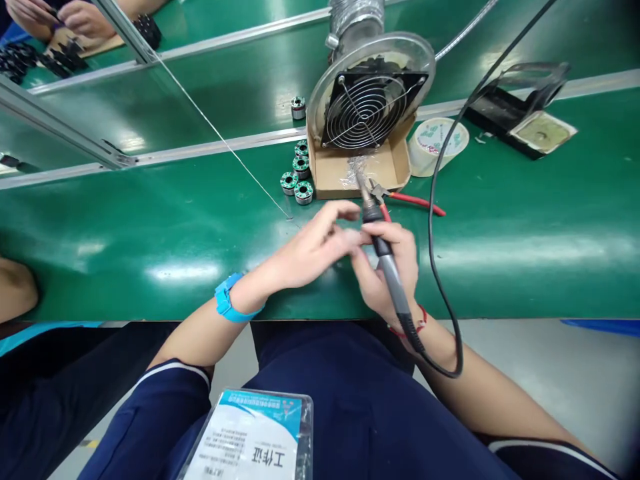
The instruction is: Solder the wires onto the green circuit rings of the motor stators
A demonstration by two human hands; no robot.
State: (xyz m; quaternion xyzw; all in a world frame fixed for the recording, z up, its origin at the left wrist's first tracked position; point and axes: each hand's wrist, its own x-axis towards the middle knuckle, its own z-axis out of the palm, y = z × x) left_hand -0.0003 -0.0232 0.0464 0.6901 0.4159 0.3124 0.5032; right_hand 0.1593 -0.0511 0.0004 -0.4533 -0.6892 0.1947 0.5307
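My right hand (pixel 393 267) is closed around a soldering iron (pixel 395 280) with a grey and black handle, its metal tip pointing away over the cardboard tray's front edge. My left hand (pixel 315 247), a blue strap (pixel 230 299) on its wrist, is slightly blurred. Its index finger is arched and apart from the thumb, which meets my right fingertips. Anything small between the two hands is hidden. Just beyond the iron, red-handled cutters (pixel 415 202) rest against the tray (pixel 340 190). Small round parts with green circuit boards (pixel 303 193) stand left of the tray.
A fan with a wire grille (pixel 365 113) stands in the tray, joined to a foil duct (pixel 356 17). To its right are a tape roll (pixel 440 143) and a black holder with a sponge (pixel 543 132). The iron's black cable (pixel 434 220) loops on the right. Another person's hands (pixel 75 20) work at upper left.
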